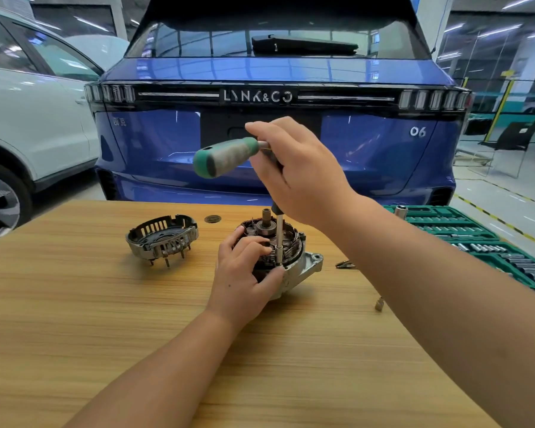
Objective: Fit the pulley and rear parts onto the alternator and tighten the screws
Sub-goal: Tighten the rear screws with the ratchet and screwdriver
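The alternator [306,264] stands on the wooden table [105,319] with its shaft up and copper windings bare. My left hand [244,273] grips its near side, fingers curled over the windings. My right hand [297,171] holds a ratchet with a green handle [223,157] above it; the handle points left. A thin extension bar [279,234] runs straight down from the ratchet to the alternator's rim, right by my left fingertips. The rear housing [162,239], a slotted metal ring with studs, lies apart on the table to the left.
A green socket set tray [476,239] lies open at the table's right edge. Loose screws [345,264] and a small metal piece [379,304] lie right of the alternator. A dark round disc [212,219] lies behind. A blue car and a white car stand beyond the table.
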{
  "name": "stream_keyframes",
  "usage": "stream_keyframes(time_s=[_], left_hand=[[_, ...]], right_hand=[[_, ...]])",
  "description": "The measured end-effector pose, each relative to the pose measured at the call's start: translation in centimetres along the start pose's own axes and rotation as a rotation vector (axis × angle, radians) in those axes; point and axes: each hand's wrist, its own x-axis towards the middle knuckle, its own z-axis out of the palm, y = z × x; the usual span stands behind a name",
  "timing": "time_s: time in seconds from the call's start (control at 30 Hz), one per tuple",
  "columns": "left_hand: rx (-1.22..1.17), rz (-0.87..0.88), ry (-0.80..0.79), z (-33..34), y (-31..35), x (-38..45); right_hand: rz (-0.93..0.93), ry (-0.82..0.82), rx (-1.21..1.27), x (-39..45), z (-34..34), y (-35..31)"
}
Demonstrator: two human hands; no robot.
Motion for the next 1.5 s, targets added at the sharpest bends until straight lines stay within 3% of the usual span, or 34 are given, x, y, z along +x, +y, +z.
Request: stream_keyframes(time_s=[0.17,0.4,0.53,0.63,0.7,0.83,0.93,1.0,1.07,1.17,1.33,1.5], left_hand=[[0.002,-0.006,-0.001,0.0,0.2,0.0],[0.010,-0.005,-0.007,0.0,0.1,0.0],[0.000,-0.016,-0.014,0.0,0.1,0.1],[0.004,-0.016,-0.017,-0.1,0.1,0.1],[0.001,-0.010,-0.015,-0.1,0.0,0.1],[-0.011,-0.001,-0.022,-0.2,-0.2,0.1],[-0.022,0.000,-0.023,-0.2,-0.3,0.1],[-0.023,0.003,-0.018,-0.2,-0.3,0.1],[-0.018,0.004,-0.013,-0.1,-0.3,0.1],[-0.005,0.003,-0.010,-0.1,-0.2,0.1],[0.007,0.001,-0.009,0.0,-0.1,0.1],[-0.001,-0.004,0.004,0.0,0.0,0.0]], right_hand=[[0.082,-0.198,0.092,0.1,-1.0,0.3],[0.073,-0.243,0.039,1.9,-2.5,0.0],[0.370,-0.380,-0.031,4.2,-3.1,-0.5],[0.831,-0.366,0.394,4.9,-3.4,-0.4],[1.024,-0.320,0.705,4.8,-3.7,-0.2],[1.155,-0.255,1.166,3.8,-3.2,-0.3],[1.196,-0.077,1.390,3.3,-1.7,-0.9],[1.172,0.090,1.460,2.8,-0.7,-1.2],[1.023,0.263,1.409,2.0,0.1,-1.2],[0.599,0.345,0.943,0.3,0.8,-0.6],[0.118,0.214,0.131,-0.6,0.3,1.5],[-0.008,-0.134,0.014,0.3,-0.5,1.0]])
